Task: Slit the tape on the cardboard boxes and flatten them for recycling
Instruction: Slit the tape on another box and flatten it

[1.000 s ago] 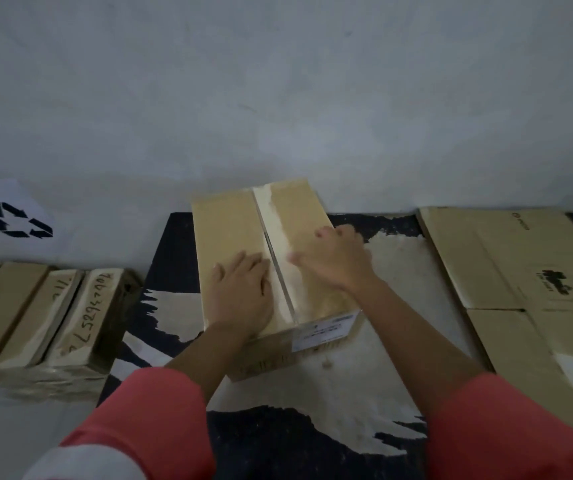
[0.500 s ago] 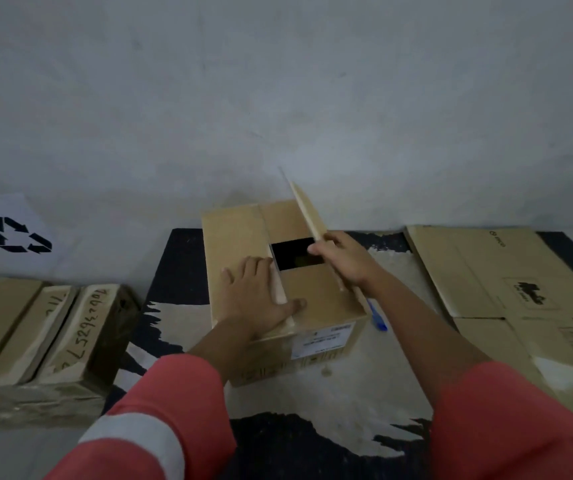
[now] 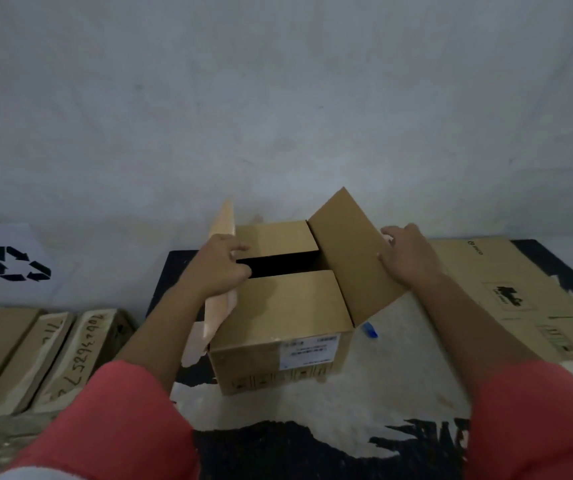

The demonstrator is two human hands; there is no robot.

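Note:
A brown cardboard box (image 3: pixel 278 341) with a white label stands on a dark mat (image 3: pixel 278 445) in front of me. Both long top flaps are lifted. My left hand (image 3: pixel 221 268) grips the left flap (image 3: pixel 222 271), which stands nearly upright. My right hand (image 3: pixel 408 254) holds the outer edge of the right flap (image 3: pixel 350 258), folded out to the right. The two short inner flaps lie flat with a dark gap between them. A blue object (image 3: pixel 369 329), perhaps a cutter, lies on the mat just right of the box, mostly hidden.
Flattened cardboard (image 3: pixel 520 299) lies on the right of the mat. Several closed boxes with handwritten numbers (image 3: pixel 66 355) sit on the floor at left. A white sheet with a recycling symbol (image 3: pixel 18 268) leans on the grey wall behind.
The taped top was closed under both hands a second ago. The right flap came up first, then the left one; both flaps now stand out, one in each hand.

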